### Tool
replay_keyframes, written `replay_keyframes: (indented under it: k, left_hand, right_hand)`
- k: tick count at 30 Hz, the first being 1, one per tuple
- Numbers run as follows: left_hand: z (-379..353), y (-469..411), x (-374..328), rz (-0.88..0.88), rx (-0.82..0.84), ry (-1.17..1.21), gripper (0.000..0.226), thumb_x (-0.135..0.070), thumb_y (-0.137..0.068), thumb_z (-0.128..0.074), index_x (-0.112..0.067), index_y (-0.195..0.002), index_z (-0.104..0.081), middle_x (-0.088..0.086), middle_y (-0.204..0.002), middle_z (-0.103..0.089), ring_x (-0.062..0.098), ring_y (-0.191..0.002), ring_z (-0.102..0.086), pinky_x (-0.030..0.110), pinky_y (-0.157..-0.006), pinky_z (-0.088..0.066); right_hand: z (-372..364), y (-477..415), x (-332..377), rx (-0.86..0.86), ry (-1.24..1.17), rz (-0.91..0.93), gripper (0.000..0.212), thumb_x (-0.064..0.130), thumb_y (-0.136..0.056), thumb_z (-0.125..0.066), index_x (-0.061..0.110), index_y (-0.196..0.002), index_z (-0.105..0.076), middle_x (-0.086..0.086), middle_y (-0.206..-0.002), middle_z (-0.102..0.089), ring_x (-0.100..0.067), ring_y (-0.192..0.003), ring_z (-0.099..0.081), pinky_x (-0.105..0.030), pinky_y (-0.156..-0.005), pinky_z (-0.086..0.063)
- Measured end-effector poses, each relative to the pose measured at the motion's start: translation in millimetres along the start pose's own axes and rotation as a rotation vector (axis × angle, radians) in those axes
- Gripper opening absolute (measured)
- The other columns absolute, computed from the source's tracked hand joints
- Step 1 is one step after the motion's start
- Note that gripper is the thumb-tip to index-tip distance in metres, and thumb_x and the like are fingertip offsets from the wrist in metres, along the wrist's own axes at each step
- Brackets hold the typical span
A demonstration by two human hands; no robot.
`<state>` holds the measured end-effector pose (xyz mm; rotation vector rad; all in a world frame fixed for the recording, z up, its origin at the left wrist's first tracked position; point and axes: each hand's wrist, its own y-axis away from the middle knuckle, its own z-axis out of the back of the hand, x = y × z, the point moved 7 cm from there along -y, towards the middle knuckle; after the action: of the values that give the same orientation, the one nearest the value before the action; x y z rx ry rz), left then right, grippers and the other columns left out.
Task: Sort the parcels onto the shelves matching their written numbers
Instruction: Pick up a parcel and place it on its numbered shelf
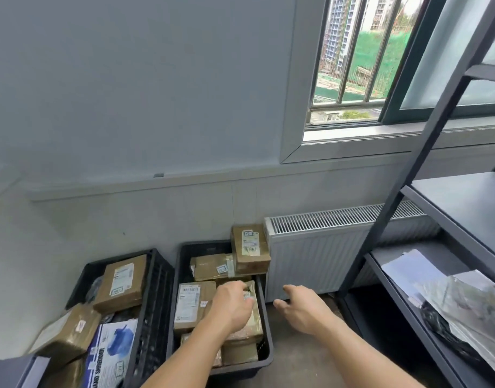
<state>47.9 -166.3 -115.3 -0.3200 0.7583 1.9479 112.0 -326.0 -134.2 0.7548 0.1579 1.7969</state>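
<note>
Two black crates stand on the floor, full of brown cardboard parcels with white labels. My left hand (231,305) reaches into the right crate (264,357), its fingers curled over the top edge of a taped brown parcel (253,323). My right hand (299,306) hovers open over the floor just right of that crate, fingers spread, holding nothing. A labelled parcel (194,303) lies left of my left hand. Another parcel (250,249) sits on the crate's far right corner. The dark metal shelves (448,219) stand at the right.
The left crate (154,303) holds more parcels and a blue-and-white bag (112,351). A white radiator (324,247) stands against the wall behind the right crate. A silver and black plastic bag (459,309) lies on the lower shelf. A barred window is above.
</note>
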Motion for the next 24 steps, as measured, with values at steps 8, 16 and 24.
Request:
replay_keyframes:
  k: [8,16,24]
  left_hand:
    - [-1.1,-102.0,-16.7,0.134,-0.016,0.077,0.049,-0.032,-0.1,-0.054,-0.02,-0.147,-0.046,0.001,-0.146,-0.051,0.016,-0.127,-0.053,0.023,-0.094,-0.042]
    - [-23.1,-173.7,3.5,0.269,0.039,0.119,0.051,-0.034,-0.1,-0.054,-0.02,-0.148,-0.044,-0.001,-0.148,-0.05,0.005,-0.109,-0.059,0.02,-0.091,-0.041]
    - [-54.7,-257.2,44.8,0.38,0.038,0.173,0.054,-0.036,-0.101,-0.053,-0.019,-0.149,-0.04,0.001,-0.147,-0.051,0.007,-0.103,-0.062,0.026,-0.093,-0.048]
  right_hand:
    - [33.2,-116.1,-5.1,0.131,-0.008,0.065,0.046,0.04,-0.103,-0.049,0.013,-0.14,-0.05,-0.006,-0.139,-0.058,-0.024,-0.126,-0.055,-0.034,-0.102,-0.045]
    - [14.4,-209.8,-25.2,0.231,-0.081,0.023,0.053,0.039,-0.104,-0.049,0.01,-0.147,-0.044,-0.008,-0.147,-0.052,-0.026,-0.136,-0.047,-0.033,-0.107,-0.039]
    - [-29.5,-294.0,-58.2,0.212,-0.27,-0.153,0.062,0.04,-0.102,-0.05,0.009,-0.153,-0.034,-0.008,-0.154,-0.044,-0.026,-0.143,-0.039,-0.031,-0.111,-0.033]
